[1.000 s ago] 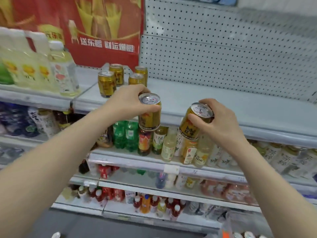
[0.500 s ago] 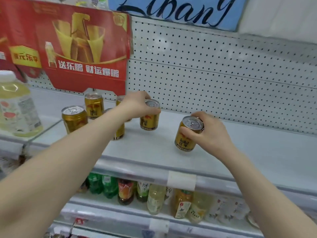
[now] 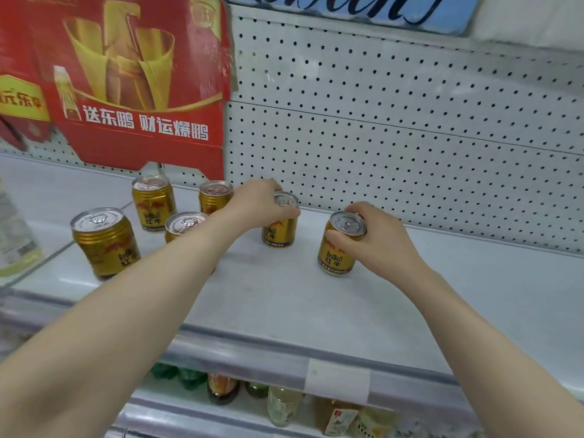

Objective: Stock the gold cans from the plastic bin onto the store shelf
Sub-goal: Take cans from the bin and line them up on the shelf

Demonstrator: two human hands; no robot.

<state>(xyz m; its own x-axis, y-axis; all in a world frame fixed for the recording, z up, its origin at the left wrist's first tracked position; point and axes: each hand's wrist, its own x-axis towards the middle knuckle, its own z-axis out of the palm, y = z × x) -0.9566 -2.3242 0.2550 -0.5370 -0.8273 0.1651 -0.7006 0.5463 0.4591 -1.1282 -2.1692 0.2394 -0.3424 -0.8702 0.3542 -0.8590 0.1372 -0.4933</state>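
My left hand (image 3: 257,202) grips the top of a gold can (image 3: 278,230) that stands upright on the grey store shelf (image 3: 284,298), near the pegboard back. My right hand (image 3: 374,240) grips the rim of a second gold can (image 3: 337,251), which stands to the right and slightly nearer, leaning a little. Several more gold cans stand to the left: one at the front (image 3: 106,241), one behind it (image 3: 153,202), one by my left wrist (image 3: 213,196), and one partly hidden under my left forearm (image 3: 181,224). The plastic bin is out of view.
A red cardboard display (image 3: 126,90) leans against the white pegboard (image 3: 395,137) at the back left. A pale bottle (image 3: 12,238) stands at the far left edge. Bottled drinks (image 3: 281,406) fill the shelf below. The shelf surface stretches bare to the right of my right hand.
Both hands carried their cans up from in front of the lower shelves onto the upper shelf. The cans now stand on the shelf surface, and the view has moved closer.
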